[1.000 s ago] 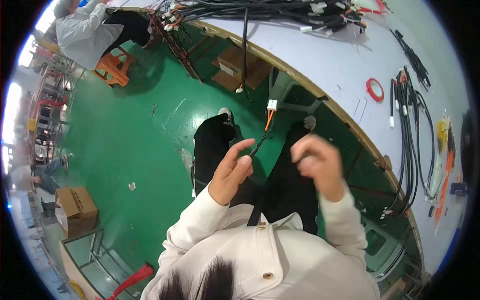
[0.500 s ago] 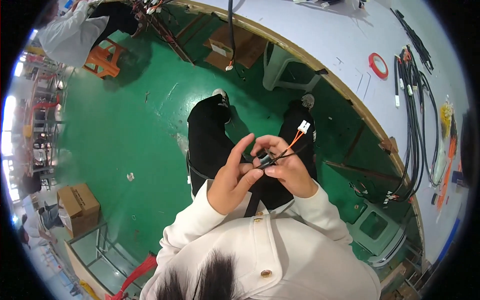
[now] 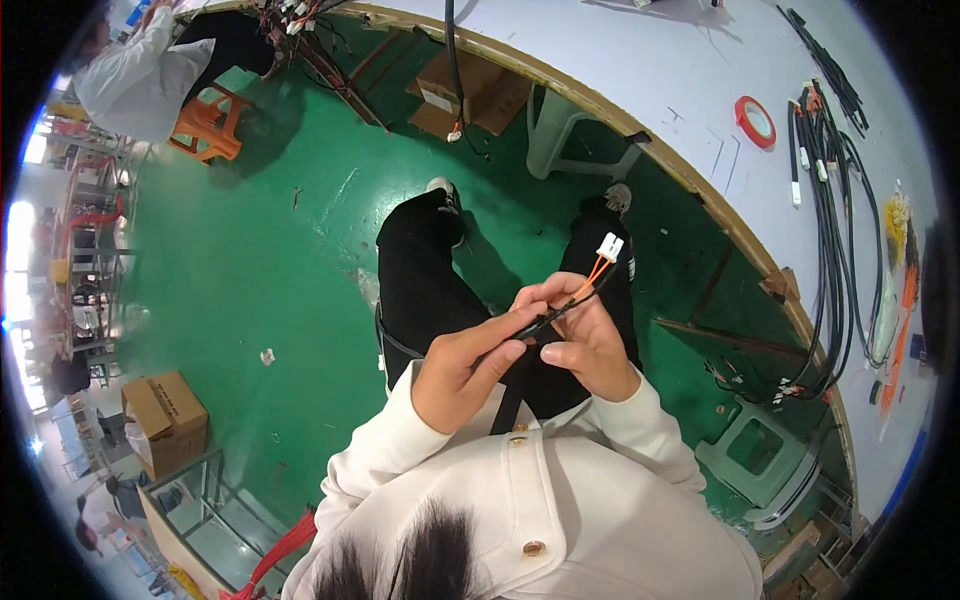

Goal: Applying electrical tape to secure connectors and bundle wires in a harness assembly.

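Note:
Between my hands, above my lap, is a wire harness with a black-covered stretch. Two orange wires run from it to a white connector, which sticks out past my right hand. My left hand pinches the black part between thumb and straightened fingers. The fingers of my right hand curl around the harness near the orange wires, its thumb standing a little apart. What lies behind the fingers is hidden.
A white worktable curves along the right, its edge beyond my knees. On it lie red tape, black cable bundles and orange wires. Green stools stand below. A cardboard box and a seated person are at left.
A shiny dark roll-like piece seen between my hands is now out of sight. My left fingers have lowered onto the harness, and my right thumb has come away from it.

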